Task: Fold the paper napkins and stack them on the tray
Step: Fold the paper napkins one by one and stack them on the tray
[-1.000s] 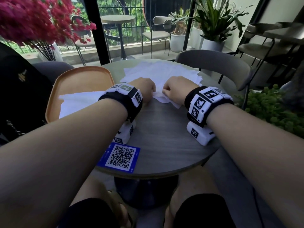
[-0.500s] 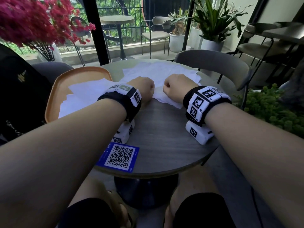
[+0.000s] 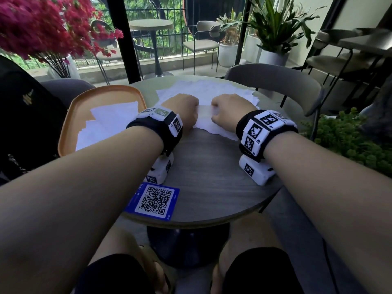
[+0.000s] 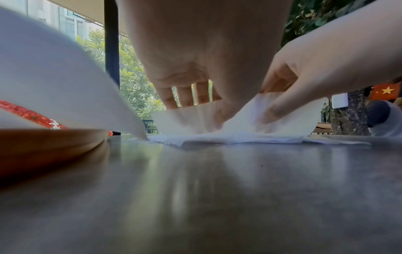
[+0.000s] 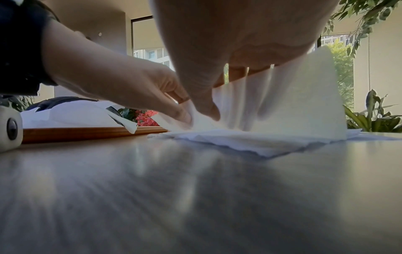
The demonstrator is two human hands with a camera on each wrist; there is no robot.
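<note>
A pile of unfolded white napkins [image 3: 203,90] lies at the back of the round table [image 3: 212,170]. Both hands sit at its near edge. My left hand [image 3: 184,111] and right hand [image 3: 229,109] each pinch the top napkin [image 3: 204,112] with curled fingers, and the sheet stands raised between them. The right wrist view shows this napkin [image 5: 304,103] rising in a peak off the pile. To the left is an orange tray [image 3: 72,115] holding folded napkins [image 3: 110,122].
A blue QR-code card [image 3: 156,200] lies at the table's near edge. A grey chair [image 3: 275,81] stands behind the table on the right, and a dark bag [image 3: 25,115] is left of the tray. Red flowers [image 3: 38,24] hang over the back left.
The near edge of the top napkin has come up off the pile between my hands. The hands have hardly shifted. The top sheet on the tray has lifted and shifted.
</note>
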